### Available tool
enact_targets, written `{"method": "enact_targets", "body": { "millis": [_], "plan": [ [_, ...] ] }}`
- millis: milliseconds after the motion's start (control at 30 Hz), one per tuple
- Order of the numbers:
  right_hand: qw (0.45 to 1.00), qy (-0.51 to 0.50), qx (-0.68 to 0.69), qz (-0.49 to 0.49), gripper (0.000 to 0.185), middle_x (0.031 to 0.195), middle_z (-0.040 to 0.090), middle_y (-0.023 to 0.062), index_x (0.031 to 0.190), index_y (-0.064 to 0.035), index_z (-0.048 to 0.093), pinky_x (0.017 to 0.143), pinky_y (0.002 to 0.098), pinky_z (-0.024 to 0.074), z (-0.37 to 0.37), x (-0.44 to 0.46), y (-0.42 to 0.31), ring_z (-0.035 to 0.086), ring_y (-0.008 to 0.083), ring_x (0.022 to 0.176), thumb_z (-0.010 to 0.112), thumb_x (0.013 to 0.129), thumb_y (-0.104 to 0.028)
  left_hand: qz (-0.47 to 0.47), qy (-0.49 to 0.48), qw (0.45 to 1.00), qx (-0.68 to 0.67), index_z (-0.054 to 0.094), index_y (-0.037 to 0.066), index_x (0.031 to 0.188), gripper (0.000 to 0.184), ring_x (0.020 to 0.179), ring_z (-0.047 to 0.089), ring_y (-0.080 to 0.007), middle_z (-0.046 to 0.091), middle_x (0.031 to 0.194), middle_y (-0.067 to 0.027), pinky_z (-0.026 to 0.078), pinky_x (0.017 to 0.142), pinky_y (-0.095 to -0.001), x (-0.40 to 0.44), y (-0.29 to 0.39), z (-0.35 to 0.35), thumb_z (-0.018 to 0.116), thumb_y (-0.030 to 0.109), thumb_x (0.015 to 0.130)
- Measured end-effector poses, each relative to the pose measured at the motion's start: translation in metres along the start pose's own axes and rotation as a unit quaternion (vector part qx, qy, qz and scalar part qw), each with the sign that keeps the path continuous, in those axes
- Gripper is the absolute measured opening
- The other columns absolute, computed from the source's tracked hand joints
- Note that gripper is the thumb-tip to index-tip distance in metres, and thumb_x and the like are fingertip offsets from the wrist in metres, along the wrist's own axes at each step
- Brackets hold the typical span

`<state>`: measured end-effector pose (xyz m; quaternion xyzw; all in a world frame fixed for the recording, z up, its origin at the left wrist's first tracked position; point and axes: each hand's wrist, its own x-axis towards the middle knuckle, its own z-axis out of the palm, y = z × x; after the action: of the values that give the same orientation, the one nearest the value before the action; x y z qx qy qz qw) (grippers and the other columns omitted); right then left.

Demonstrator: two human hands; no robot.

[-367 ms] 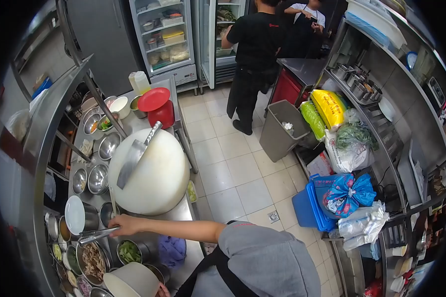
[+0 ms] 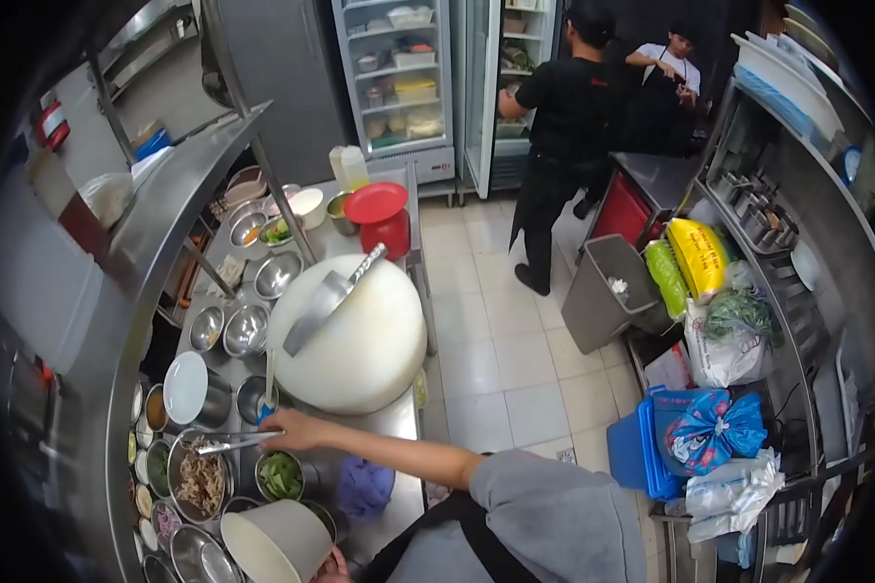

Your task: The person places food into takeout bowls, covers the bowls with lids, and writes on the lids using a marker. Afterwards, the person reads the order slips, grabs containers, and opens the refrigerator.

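While gripping metal tongs (image 2: pixel 238 444) in the right hand (image 2: pixel 292 429) — with fingers closed about the near end — reaching their tips over shredded meat (image 2: pixel 202 486) in a steel bowl (image 2: pixel 175 471). Touching a pale tub (image 2: pixel 297 534) with the left hand (image 2: pixel 332 566); cannot tell how tightly. Nearby, can see green leaves (image 2: pixel 280 476) and a purple cloth (image 2: pixel 365 486); farther out, a cleaver (image 2: pixel 323 309) lying on a thick round chopping block (image 2: pixel 360 360)

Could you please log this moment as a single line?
right hand: holding tongs over shredded meat | left hand: at white tub | nearby: green leaves, purple cloth
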<state>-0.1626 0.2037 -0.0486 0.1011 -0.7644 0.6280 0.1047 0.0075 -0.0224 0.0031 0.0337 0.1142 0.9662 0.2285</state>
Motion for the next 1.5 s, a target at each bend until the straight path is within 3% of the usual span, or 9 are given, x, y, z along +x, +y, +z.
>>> {"method": "enact_targets", "body": {
  "millis": [300, 600, 800, 900, 1133, 1200, 1300, 1400, 1500],
  "plan": [
    [1.0, 0.007, 0.005, -0.018, 0.034, 0.075, 0.062, 0.0114, 0.09, -0.0019, 0.061, 0.064, 0.0319, 0.0451, 0.019, 0.004, 0.011, 0.06, 0.0204, 0.071, 0.065, 0.075, -0.032, -0.096, 0.126, 0.985, 0.069, 0.043, 0.009, 0.122, 0.071, 0.112, 0.042, -0.0292, 0.042, 0.126, -0.0108, 0.035, 0.092, -0.0485, 0.028, 0.122, -0.27, 0.062, 0.052, 0.069],
    [0.995, -0.056, 0.075, 0.044, 0.033, 0.078, 0.06, 0.0122, 0.093, 0.0012, 0.059, 0.064, 0.032, 0.0415, 0.01, -0.001, -0.008, 0.054, 0.0182, 0.071, 0.062, 0.078, -0.029, -0.058, 0.097, 0.99, 0.085, 0.042, 0.009, 0.123, 0.072, 0.113, 0.041, -0.0296, 0.042, 0.126, -0.0109, 0.035, 0.092, -0.0488, 0.004, 0.026, -0.098, 0.063, 0.052, 0.069],
    [0.999, -0.027, 0.039, 0.018, 0.024, 0.061, 0.058, 0.0041, 0.083, -0.0015, 0.061, 0.054, 0.0281, 0.0418, 0.009, -0.007, -0.014, 0.054, 0.0121, 0.056, 0.063, 0.078, -0.025, -0.038, 0.088, 0.992, 0.087, 0.041, 0.009, 0.124, 0.073, 0.113, 0.041, -0.0299, 0.042, 0.126, -0.0109, 0.035, 0.092, -0.049, -0.004, 0.0, -0.045, 0.063, 0.052, 0.069],
    [0.997, -0.057, 0.054, 0.015, 0.033, 0.079, 0.061, 0.011, 0.092, -0.001, 0.061, 0.066, 0.0305, 0.0432, 0.007, -0.01, -0.014, 0.056, 0.017, 0.073, 0.061, 0.079, -0.031, -0.024, 0.079, 0.993, 0.08, 0.041, 0.009, 0.124, 0.074, 0.113, 0.041, -0.03, 0.042, 0.126, -0.011, 0.035, 0.092, -0.0491, -0.006, -0.011, -0.025, 0.063, 0.052, 0.068],
    [0.991, -0.121, -0.041, -0.036, 0.042, 0.08, 0.062, 0.0149, 0.095, -0.003, 0.062, 0.068, 0.0344, 0.0474, 0.033, 0.014, 0.014, 0.06, 0.0247, 0.074, 0.062, 0.075, -0.04, 0.073, 0.136, 0.988, 0.024, 0.039, 0.01, 0.126, 0.073, 0.116, 0.039, -0.0306, 0.039, 0.129, -0.0104, 0.034, 0.093, -0.0514, -0.031, 0.011, -0.014, 0.063, 0.05, 0.07],
    [0.972, -0.034, -0.205, -0.109, 0.045, 0.094, 0.062, 0.0148, 0.103, -0.0054, 0.059, 0.077, 0.0379, 0.0462, 0.043, 0.031, 0.001, 0.06, 0.0289, 0.086, 0.064, 0.073, -0.039, 0.158, 0.165, 0.974, 0.007, 0.031, 0.015, 0.132, 0.07, 0.119, 0.034, -0.03, 0.033, 0.134, -0.0094, 0.036, 0.09, -0.052, -0.036, 0.012, 0.005, 0.058, 0.046, 0.075],
    [0.926, -0.106, -0.36, 0.032, 0.042, 0.096, 0.062, 0.0144, 0.101, -0.0068, 0.06, 0.077, 0.0415, 0.0453, 0.048, 0.086, -0.055, 0.059, 0.0306, 0.09, 0.064, 0.072, -0.037, 0.26, 0.224, 0.933, 0.109, 0.032, 0.019, 0.129, 0.063, 0.121, 0.032, -0.0256, 0.033, 0.133, -0.0066, 0.03, 0.095, -0.0536, -0.055, 0.033, -0.011, 0.06, 0.039, 0.076],
    [0.834, -0.008, -0.482, -0.269, 0.012, 0.074, 0.061, 0.0126, 0.07, -0.0059, 0.062, 0.058, 0.0379, 0.0505, 0.076, 0.136, -0.012, 0.062, 0.0266, 0.07, 0.057, 0.067, -0.016, 0.327, 0.284, 0.887, 0.159, 0.029, 0.015, 0.129, 0.063, 0.121, 0.03, -0.0266, 0.029, 0.13, -0.01, 0.031, 0.094, -0.0573, -0.06, 0.036, -0.012, 0.06, 0.035, 0.077],
    [0.813, -0.045, -0.53, -0.236, 0.012, 0.078, 0.062, 0.0092, 0.075, -0.0081, 0.063, 0.06, 0.0384, 0.0494, 0.121, 0.164, -0.031, 0.061, 0.0257, 0.076, 0.055, 0.072, -0.017, 0.36, 0.289, 0.869, 0.178, 0.025, 0.01, 0.129, 0.068, 0.121, 0.028, -0.0304, 0.024, 0.127, -0.0151, 0.033, 0.095, -0.0566, -0.065, 0.05, -0.007, 0.062, 0.032, 0.076]
  ]
}}
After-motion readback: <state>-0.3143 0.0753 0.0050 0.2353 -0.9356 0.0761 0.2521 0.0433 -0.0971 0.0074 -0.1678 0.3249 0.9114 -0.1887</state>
